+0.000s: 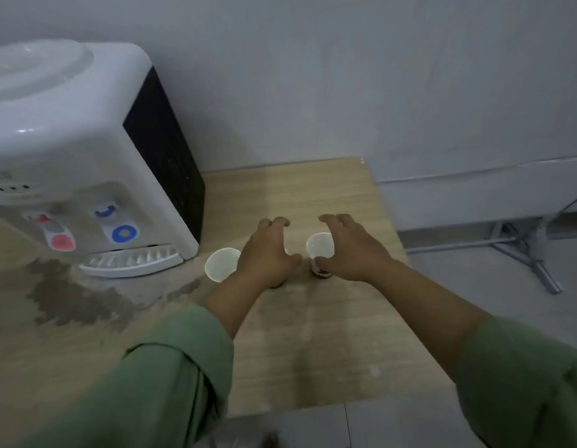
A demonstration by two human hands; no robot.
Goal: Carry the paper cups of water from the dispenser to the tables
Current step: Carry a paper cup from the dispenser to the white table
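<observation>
L hand (269,253) spread, arched over a mostly hidden cup; R hand (352,250) spread around paper cup (319,245); third cup (222,264) stands left, by dispenser (86,156); wood table (329,334).

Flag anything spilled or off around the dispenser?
Yes. A dark wet-looking stain spreads across the wooden tabletop below the water dispenser and its drip tray, reaching toward the left paper cup. Likely spilled water. The cups look upright.

We are seeing the dispenser (86,150) sitting at frame left on the table (329,334), two paper cups (222,264) standing right of it.
</observation>
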